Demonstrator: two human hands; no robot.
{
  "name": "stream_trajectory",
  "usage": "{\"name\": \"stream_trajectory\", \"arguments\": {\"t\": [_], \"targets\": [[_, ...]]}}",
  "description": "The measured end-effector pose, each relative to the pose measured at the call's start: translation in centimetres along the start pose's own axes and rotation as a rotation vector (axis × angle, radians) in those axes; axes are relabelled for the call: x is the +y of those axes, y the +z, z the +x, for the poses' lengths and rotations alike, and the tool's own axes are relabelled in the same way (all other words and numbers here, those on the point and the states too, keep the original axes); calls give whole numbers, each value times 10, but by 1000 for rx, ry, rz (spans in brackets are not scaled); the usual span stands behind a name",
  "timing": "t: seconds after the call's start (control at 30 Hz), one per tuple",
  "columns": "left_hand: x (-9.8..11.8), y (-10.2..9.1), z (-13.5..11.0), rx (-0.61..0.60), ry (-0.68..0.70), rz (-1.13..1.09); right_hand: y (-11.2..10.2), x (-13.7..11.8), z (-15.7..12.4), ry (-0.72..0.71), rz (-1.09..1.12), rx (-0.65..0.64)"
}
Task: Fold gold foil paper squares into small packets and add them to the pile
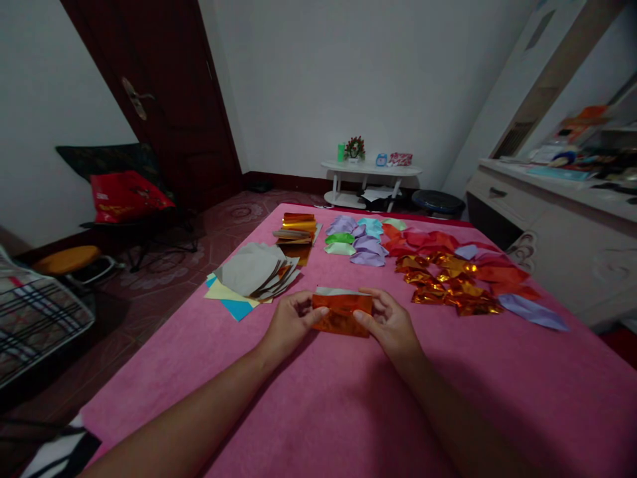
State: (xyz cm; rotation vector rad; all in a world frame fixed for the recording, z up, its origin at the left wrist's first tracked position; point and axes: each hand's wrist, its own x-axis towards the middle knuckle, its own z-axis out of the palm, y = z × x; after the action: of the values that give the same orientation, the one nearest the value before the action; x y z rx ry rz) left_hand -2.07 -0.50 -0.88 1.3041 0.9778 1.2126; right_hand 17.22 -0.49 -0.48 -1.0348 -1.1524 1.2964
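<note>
Between my two hands is a sheet of shiny orange-gold foil paper [343,315], partly folded over, with a strip of its pale backing showing along the far edge. My left hand [297,317] pinches its left end, thumb on top and fingers behind. The right end is pinched the same way by my right hand [387,322]. Beyond my left hand lies a fanned stack of grey-backed sheets [256,269] on yellow and blue paper [237,307]. Past my right hand sit several folded gold foil pieces [448,282].
The pink-covered table [259,411] bears folded purple paper pieces [369,251], red ones [423,240] and a pile of gold foil sheets [298,232]. At the right stands a white cabinet [537,219]; a low white table [371,168] is by the far wall. A chair with a red bag [127,197] stands left.
</note>
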Motion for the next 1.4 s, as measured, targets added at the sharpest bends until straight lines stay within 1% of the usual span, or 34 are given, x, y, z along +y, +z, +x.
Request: {"name": "stream_trajectory", "arguments": {"t": [0.1, 0.2, 0.27, 0.37, 0.47, 0.57, 0.73, 0.8, 0.93, 1.03, 1.17, 1.3, 1.4], "targets": [[0, 1, -1, 38, -35, -85, 0, -2, -1, 16, -19, -27], [1, 3, -2, -6, -76, -131, 0, -3, -2, 27, -48, -49], [1, 4, -3, -29, -71, -95, 0, -3, -3, 45, -76, -56], [0, 7, -4, -17, -79, -1, 0, -3, -4, 60, -101, -58], [0, 9, -5, 6, -132, 2, 0, -1, -4, 84, -88, -40], [3, 9, -6, 20, -138, 27, -2, 1, -4, 115, -96, -27], [7, 9, -9, 53, -154, 85, -1, 1, -8, 19, -226, -9], [7, 9, -10, 36, -160, 82, 0, 0, -10, 9, -239, 5], [7, 8, -11, -4, -137, 79, 1, -6, -12, -11, -226, 26], [7, 8, -11, 0, -108, 145, 0, -11, -11, -47, -213, 41], [6, 10, -11, -33, -70, 246, 1, -12, -10, -37, -203, 23], [8, 12, -13, -94, 4, 363, 6, -7, -12, -75, -333, 1], [10, 12, -14, -131, 84, 469, 10, -4, -15, -72, -421, -31]]}}
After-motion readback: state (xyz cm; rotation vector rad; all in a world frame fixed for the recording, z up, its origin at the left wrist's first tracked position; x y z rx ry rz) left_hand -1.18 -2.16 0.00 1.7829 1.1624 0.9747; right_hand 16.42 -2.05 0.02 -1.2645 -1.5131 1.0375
